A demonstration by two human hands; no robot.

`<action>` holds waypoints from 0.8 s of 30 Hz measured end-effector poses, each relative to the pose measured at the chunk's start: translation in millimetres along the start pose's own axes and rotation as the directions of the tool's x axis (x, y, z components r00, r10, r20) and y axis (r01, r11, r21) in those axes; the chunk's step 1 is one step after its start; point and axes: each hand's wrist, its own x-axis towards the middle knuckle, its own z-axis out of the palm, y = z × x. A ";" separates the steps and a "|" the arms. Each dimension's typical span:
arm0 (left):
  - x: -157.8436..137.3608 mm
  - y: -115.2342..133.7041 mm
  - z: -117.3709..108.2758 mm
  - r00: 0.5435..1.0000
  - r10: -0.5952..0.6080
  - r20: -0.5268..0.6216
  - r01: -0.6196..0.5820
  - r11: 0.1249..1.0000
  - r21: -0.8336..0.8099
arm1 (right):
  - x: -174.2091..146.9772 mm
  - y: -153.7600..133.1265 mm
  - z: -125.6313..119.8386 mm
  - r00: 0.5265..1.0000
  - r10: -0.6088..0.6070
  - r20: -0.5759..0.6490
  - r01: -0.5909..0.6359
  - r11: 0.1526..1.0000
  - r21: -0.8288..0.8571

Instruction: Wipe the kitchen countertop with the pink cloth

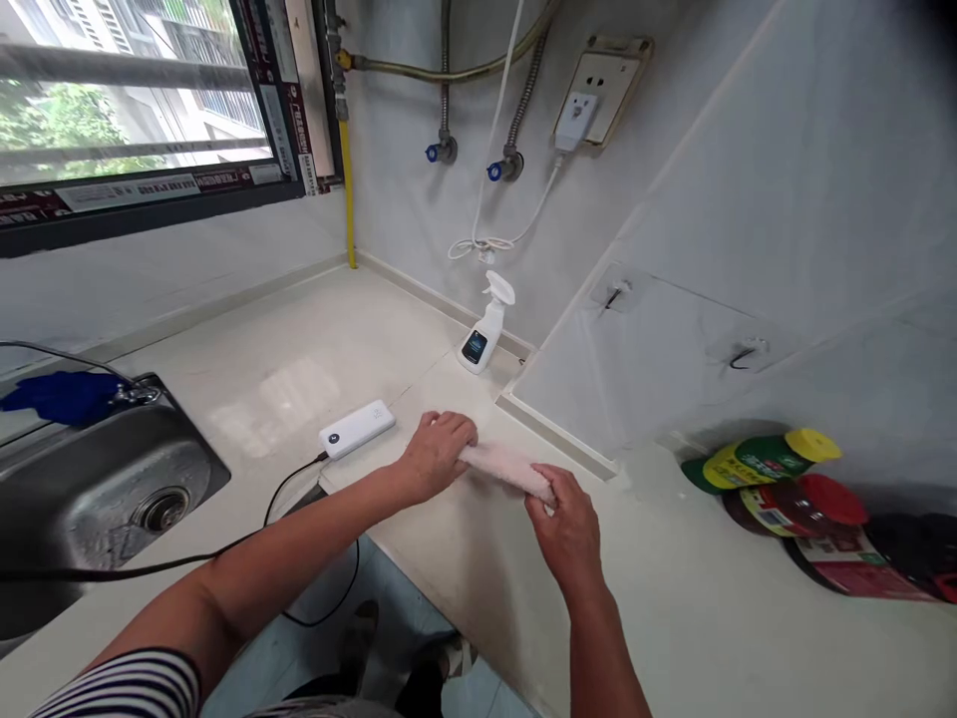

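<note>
A pale pink cloth, folded into a narrow strip, stretches between my two hands over the countertop. My left hand is closed on its left end. The right end is pinched in my right hand, with the thumb and fingers wrapped round it. Beyond the cloth, a white spray bottle with a dark label stands in the corner against the wall. To the left of my left hand lies a white power bank with a black cable plugged into it.
At left is a steel sink with a blue cloth by its faucet. Several containers stand at right, including a green-and-yellow bottle and a red-lidded jar. A charger sits in the wall socket, its white cord hanging above the spray bottle.
</note>
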 end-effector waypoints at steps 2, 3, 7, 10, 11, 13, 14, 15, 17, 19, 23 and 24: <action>6.9 -1.8 -1.2 1.000 0.019 -0.012 -0.019 1.000 0.020 | 0.6 0.8 6.3 0.999 -0.039 -0.031 0.038 0.999 -0.018; 4.3 -4.3 3.2 1.000 0.020 0.011 -0.021 0.999 0.032 | -5.2 2.8 14.3 0.998 -0.054 -0.010 0.054 0.998 -0.035; -36.0 -20.1 41.1 0.989 -0.015 0.146 0.007 0.999 0.051 | -48.1 17.5 57.3 0.951 -0.015 0.310 0.055 0.991 -0.120; -69.7 -28.4 67.5 0.978 -0.045 0.204 0.040 0.999 0.029 | -64.0 27.2 77.2 0.874 0.027 0.485 0.028 0.994 -0.106; -76.7 -29.4 73.0 0.977 -0.055 0.208 0.053 0.998 0.014 | -62.2 28.3 81.0 0.882 0.031 0.470 0.013 0.996 -0.089; -83.6 -29.3 79.3 0.978 -0.073 0.197 0.080 0.997 -0.024 | -50.7 26.0 89.3 0.929 0.044 0.368 -0.019 0.997 -0.071; -84.3 -28.7 80.8 0.979 -0.082 0.186 0.093 0.995 -0.046 | -43.3 22.3 95.7 0.946 0.060 0.319 -0.035 0.996 -0.085; -84.1 -28.3 81.6 0.981 -0.094 0.171 0.107 0.992 -0.070 | -36.3 17.3 104.1 0.951 0.085 0.296 -0.051 0.991 -0.122; -84.3 -28.9 82.3 0.982 -0.133 0.132 0.149 0.982 -0.118 | -25.2 4.9 126.0 0.937 0.158 0.313 -0.080 0.965 -0.249; -88.5 -32.9 81.9 0.977 -0.196 0.081 0.208 0.964 -0.168 | -16.9 -5.6 149.5 0.912 0.238 0.333 -0.096 0.916 -0.389; -109.1 -48.4 73.8 0.943 -0.332 -0.021 0.315 0.910 -0.269 | 13.8 -3.5 177.2 0.916 0.286 0.283 -0.109 0.854 -0.510; -115.0 -52.4 69.7 0.935 -0.353 -0.039 0.328 0.899 -0.290 | 26.3 1.4 179.5 0.915 0.286 0.284 -0.111 0.856 -0.505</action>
